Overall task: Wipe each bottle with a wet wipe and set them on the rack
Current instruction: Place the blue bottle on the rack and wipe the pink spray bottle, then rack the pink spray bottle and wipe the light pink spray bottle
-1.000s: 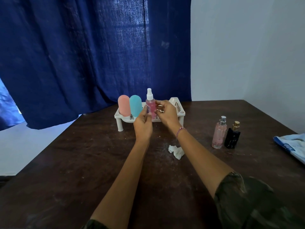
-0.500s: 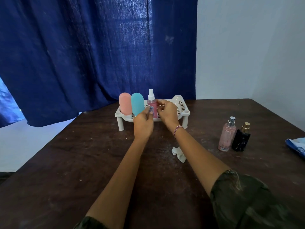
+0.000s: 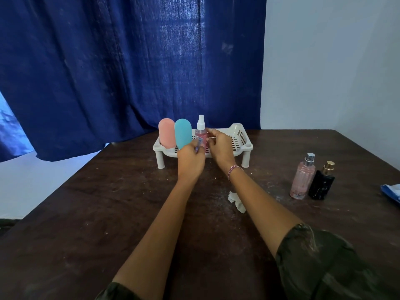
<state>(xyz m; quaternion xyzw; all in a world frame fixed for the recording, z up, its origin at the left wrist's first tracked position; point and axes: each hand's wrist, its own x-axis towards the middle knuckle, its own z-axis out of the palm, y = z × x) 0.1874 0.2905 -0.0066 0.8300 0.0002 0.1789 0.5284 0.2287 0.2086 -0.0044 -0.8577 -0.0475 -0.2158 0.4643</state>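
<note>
Sleeves (image 3: 320, 263) of dark camouflage cloth frame two bare forearms stretched across a scuffed dark wooden table (image 3: 86, 224). A crumpled wet wipe (image 3: 237, 202) lies on the wood just beside the right forearm. To the right, well apart from the hands, a clear pink perfume bottle (image 3: 302, 177) and a black bottle with a gold cap (image 3: 321, 184) stand upright, side by side, with a blue packet (image 3: 392, 191) cut off by the frame's edge beyond them. Farther out, the left hand (image 3: 191, 159) curls its fingers around the lower body of a pink spray bottle (image 3: 200, 132), while the right hand (image 3: 219, 148), a beaded bracelet (image 3: 234, 169) on its wrist, pinches the bottle's right side with thumb and forefinger. The bottle stands upright at the white slotted rack (image 3: 239, 137), its base hidden behind the hands. On the rack to its left stand a teal capsule bottle (image 3: 183, 134) and a pink capsule bottle (image 3: 166, 133), touching. A deep blue curtain (image 3: 129, 61) and a pale wall (image 3: 335, 61) close the scene.
</note>
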